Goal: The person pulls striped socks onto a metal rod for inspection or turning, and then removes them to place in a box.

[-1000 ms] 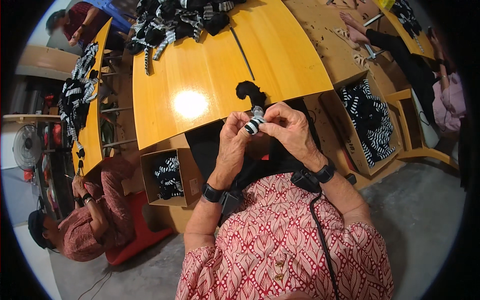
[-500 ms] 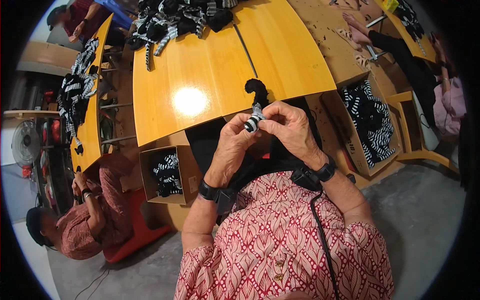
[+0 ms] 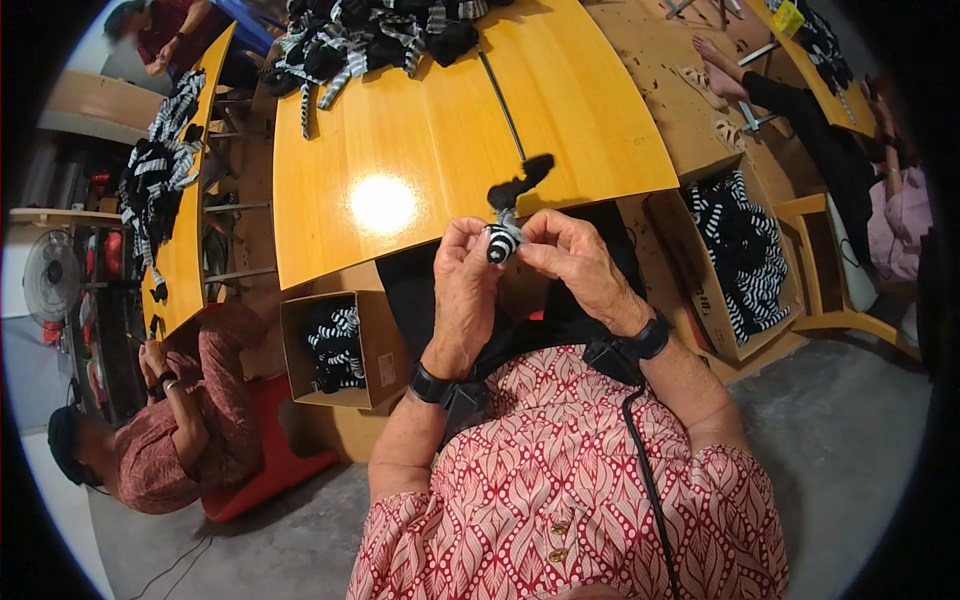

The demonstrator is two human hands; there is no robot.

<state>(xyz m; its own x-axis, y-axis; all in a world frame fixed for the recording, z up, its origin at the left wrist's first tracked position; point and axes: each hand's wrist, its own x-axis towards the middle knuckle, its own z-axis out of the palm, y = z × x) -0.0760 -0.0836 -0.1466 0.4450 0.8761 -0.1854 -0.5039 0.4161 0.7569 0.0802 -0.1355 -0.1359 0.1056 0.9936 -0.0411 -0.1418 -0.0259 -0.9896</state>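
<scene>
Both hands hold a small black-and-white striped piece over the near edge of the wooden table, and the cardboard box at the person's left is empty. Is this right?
Not quite. In the head view the cardboard box holds black-and-white striped pieces. The rest is right: left hand and right hand hold the striped piece over the table edge.

Wooden table (image 3: 420, 130), yellow-orange, glossy, with a bright glare spot; thin dark rod (image 3: 500, 92) lying across it. Heap of black-and-white striped pieces (image 3: 370, 35) at the far edge. Open cardboard box (image 3: 340, 350) under the table's near left side, striped pieces inside. Second, larger box (image 3: 735, 260) to the right, also filled with striped pieces. Narrow side table (image 3: 185, 250) at left, more striped pieces (image 3: 150, 180) on it. A person in a patterned reddish shirt (image 3: 170, 430) sits low beside it on a red seat (image 3: 265, 470). Fan (image 3: 50, 280) at far left. Grey concrete floor (image 3: 840, 430).
</scene>
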